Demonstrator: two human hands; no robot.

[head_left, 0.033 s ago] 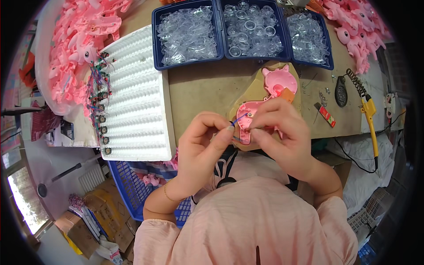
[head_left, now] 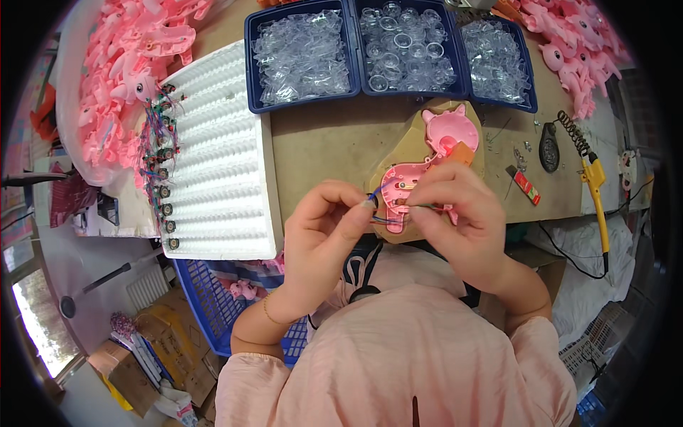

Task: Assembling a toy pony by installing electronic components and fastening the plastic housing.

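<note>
A pink animal-shaped toy shell half (head_left: 409,173) lies with its hollow side up in a tan holder (head_left: 395,156) in front of me. My left hand (head_left: 329,231) is closed in a pinch at the shell's left edge. Between its fingertips are thin wires (head_left: 388,220) and a small dark part (head_left: 371,200), mostly hidden by the fingers. A blue wire arcs from there over the shell. My right hand (head_left: 466,220) is closed over the lower shell, pinching the other end of the wires. An orange piece (head_left: 461,154) sits against the shell just above the right hand.
Blue bins (head_left: 356,91) of clear plastic parts stand at the back. A white ridged foam tray (head_left: 213,156) lies left, wired round parts (head_left: 165,171) along its edge. Pink toy pieces (head_left: 117,85) pile up at both far sides. A yellow soldering iron (head_left: 596,196) and a red-handled cutter (head_left: 526,186) are right.
My right hand has shifted slightly up and to the right. More of the wires now shows stretched between the two hands. My left hand has barely moved.
</note>
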